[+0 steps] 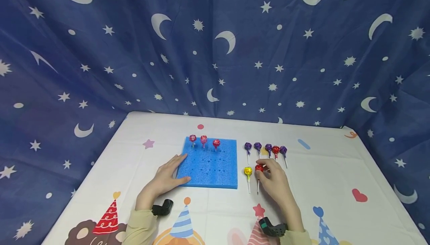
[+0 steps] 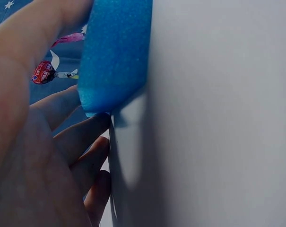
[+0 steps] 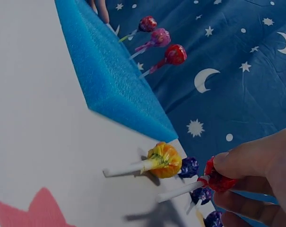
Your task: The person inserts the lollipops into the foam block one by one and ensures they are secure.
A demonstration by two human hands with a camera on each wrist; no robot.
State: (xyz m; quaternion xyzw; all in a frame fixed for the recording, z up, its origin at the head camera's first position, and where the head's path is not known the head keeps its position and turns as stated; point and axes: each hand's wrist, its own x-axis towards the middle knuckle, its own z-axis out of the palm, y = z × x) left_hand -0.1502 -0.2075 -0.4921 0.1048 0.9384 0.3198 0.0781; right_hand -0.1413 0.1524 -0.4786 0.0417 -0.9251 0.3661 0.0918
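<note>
A square blue foam block (image 1: 225,179) with rows of small holes lies on the table. Three lollipops stand upright along its back row: a dark red one (image 1: 192,138), a pink one (image 1: 203,139) and a red one (image 1: 216,143). My left hand (image 1: 165,174) rests against the block's left side, thumb at the near corner and fingers extended. To the right of the block, my right hand (image 1: 274,180) pinches a red-wrapped lollipop (image 3: 223,183) by its candy head, its white stick pointing down and toward me. Beside it lies a yellow lollipop (image 1: 248,171).
Behind the right hand lies a row of lollipops: several purple ones, such as the leftmost (image 1: 248,146), and a red one (image 1: 276,149). A white party-print cloth (image 1: 322,192) covers the table. A blue moon-and-star curtain (image 1: 242,99) hangs behind it.
</note>
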